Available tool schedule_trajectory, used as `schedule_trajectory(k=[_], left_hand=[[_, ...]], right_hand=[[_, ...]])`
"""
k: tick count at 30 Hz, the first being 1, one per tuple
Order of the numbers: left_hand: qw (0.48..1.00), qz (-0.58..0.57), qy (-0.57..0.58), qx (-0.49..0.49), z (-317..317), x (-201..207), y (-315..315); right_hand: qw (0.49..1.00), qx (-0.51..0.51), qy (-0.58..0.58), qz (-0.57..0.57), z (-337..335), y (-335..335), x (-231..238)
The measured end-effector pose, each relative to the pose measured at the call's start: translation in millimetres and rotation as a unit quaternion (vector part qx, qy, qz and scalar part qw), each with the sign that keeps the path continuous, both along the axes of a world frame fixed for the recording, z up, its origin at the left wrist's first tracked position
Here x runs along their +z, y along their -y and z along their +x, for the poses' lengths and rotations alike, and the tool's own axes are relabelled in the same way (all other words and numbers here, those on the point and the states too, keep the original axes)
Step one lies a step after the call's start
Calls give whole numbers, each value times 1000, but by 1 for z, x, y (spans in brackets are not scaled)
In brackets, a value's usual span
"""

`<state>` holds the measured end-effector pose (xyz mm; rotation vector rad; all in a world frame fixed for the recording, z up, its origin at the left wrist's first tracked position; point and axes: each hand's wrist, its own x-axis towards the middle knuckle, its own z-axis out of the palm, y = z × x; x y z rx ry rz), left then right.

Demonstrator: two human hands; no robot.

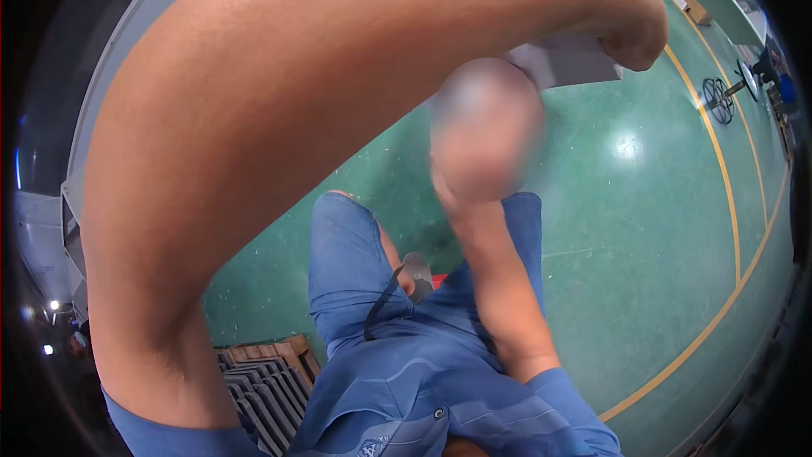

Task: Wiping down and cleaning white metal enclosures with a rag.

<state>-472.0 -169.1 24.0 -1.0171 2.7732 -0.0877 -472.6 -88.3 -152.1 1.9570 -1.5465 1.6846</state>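
Well, here is the left arm filling the upper part of the view, a huge bare forearm arching from the blue sleeve at lower left right across to the upper right. At its far end the left hand bends down, fingers out of sight, so how far open it is cannot be told. And there, just under that wrist, is the pale grey flat-faced piece, out ahead of the body above the floor, much of it hidden behind the forearm. It meets the left hand's outline, though whether that hand has hold of it cannot be told.

Over to the right hand: it reaches up from below, blurred over completely, right beside the piece's left end. Its opening, and anything it grips, cannot be told either.

Down below, the person's blue shorts show, with a dark strap dangling between the legs and a grey shoe beneath. At lower left, dark grey slatted parts stand in a row beside a wooden edge. Across the glossy green floor, yellow lines curve down the right side, and a black spoked ring sits near them, with a cardboard box farther up.
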Motion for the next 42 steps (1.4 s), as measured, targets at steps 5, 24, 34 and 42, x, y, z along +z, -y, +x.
schedule_trajectory(k=[5,24,34,42], left_hand=[[999,3,20,37,13,7,-4],[999,-5,6,48,20,6,-10],[998,-13,5,60,24,5,-9],[997,0,17,80,45,0,-21]], right_hand=[[992,79,65,77,69,36,-27],[353,434,622,547,47,-24,-48],[939,116,-149,289,74,10,-33],[936,201,-21,287,86,17,-47]])
